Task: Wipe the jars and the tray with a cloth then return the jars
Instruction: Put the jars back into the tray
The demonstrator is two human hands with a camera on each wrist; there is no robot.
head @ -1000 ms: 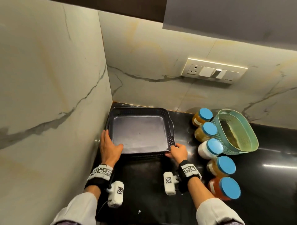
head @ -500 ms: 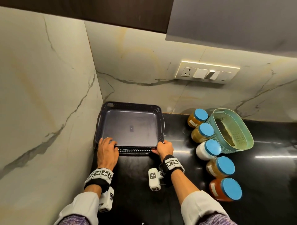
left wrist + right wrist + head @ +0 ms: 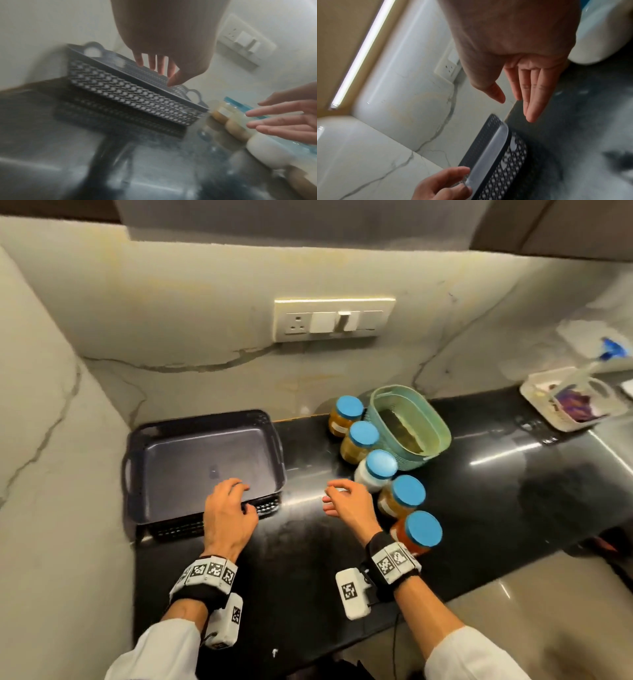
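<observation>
My left hand (image 3: pixel 228 515) hovers loose over the tray's (image 3: pixel 164 436) near edge, holding nothing. My right hand (image 3: pixel 349 503) is relaxed and empty, beside the jars (image 3: pixel 376 470).

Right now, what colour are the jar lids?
Blue, on all five round jar lids; clearest in the head view.

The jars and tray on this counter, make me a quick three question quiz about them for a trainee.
1. How many blue-lidded jars stand on the counter?
2. True or false: the dark tray already holds a jar.
3. Which hand hangs over the tray's near rim: A the left hand, B the right hand?

Key: 1. five; 2. false; 3. A
</observation>
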